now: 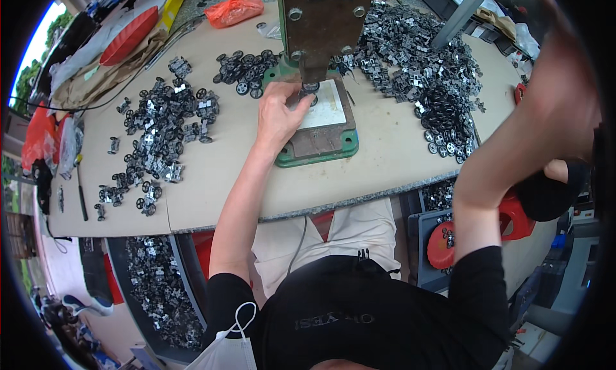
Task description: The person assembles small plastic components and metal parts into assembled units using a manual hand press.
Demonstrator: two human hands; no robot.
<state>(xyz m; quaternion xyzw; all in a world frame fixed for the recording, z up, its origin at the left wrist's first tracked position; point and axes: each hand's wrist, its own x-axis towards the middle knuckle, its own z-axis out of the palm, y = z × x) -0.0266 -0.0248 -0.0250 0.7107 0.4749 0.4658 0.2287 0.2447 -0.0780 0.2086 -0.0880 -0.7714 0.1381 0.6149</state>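
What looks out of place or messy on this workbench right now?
Nothing looks broken or spilled. The small black wheel parts lie in loose heaps, one left of the press and a bigger one on its right, rather than in bins. The left hand holds a part on the white plate under the press head.

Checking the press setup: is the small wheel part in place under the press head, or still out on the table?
In place: the left hand holds the small wheel part on the white plate, directly beneath the press head.
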